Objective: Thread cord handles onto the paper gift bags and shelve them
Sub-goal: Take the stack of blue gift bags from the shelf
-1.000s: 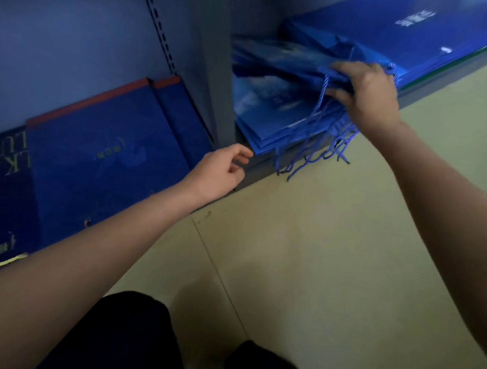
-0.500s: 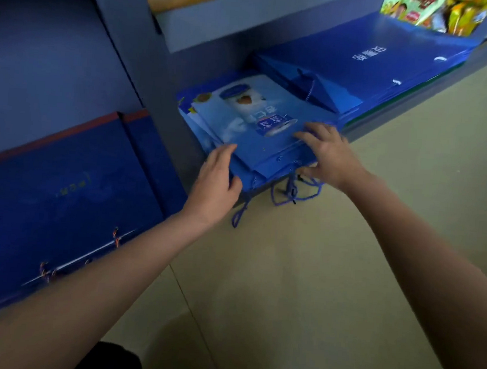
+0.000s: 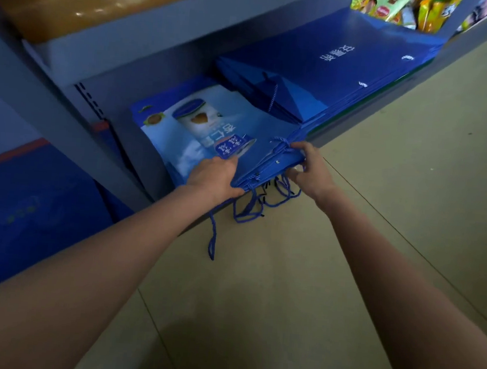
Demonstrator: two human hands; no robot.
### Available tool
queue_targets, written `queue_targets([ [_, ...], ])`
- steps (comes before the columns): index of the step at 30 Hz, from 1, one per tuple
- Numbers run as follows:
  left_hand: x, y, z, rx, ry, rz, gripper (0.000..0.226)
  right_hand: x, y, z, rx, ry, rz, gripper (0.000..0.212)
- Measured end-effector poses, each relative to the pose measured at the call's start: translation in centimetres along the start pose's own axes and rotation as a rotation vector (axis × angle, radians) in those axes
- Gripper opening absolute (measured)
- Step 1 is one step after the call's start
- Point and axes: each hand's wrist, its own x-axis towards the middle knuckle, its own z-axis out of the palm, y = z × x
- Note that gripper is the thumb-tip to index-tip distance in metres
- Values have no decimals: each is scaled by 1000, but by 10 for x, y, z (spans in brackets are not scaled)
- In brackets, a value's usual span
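Observation:
A stack of flat blue paper gift bags (image 3: 211, 135) with a printed tin picture lies on the bottom shelf. Blue cord handles (image 3: 252, 205) hang from the stack's front edge over the floor. My left hand (image 3: 215, 179) grips the front left corner of the stack. My right hand (image 3: 310, 172) pinches the front right corner, fingers curled over the top edge by a cord knot. Both hands hold the same stack at the shelf lip.
A larger pile of plain blue bags (image 3: 347, 67) lies to the right on the same shelf, with snack packets (image 3: 402, 7) behind it. A grey upright post (image 3: 66, 129) divides the bays. More dark blue bags (image 3: 30, 211) lean at the left. Beige floor (image 3: 379, 224) spreads below.
The view rose and moved closer. My left hand went from the shelf edge onto the stack's left corner. My right hand came forward from the stack's top to its front right corner.

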Motion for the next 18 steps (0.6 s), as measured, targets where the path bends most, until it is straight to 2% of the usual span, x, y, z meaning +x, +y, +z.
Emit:
queue_targets([
  [1,-4,-5,2,-32,1,14,57,-4,3,4,36,-8,9,51],
  [4,-16,-24,3,-222,-35,29,53,-18,1,14,363,32,88,47],
  [6,-18,-34,-1,-338,-49,37,48,-15,-3,15,519,111,132,54],
  [8,-17,-39,-2,-312,-27,72,42,-2,-7,14,603,148,163,58],
  [11,-20,-39,-3,-291,80,103,37,13,-14,13,549,164,159,57],
  [14,-23,-40,-10,-245,182,59,52,16,-24,9,340,148,157,53],
  [18,-30,-53,-16,-286,139,2,66,6,-32,5,112,146,196,46],
])
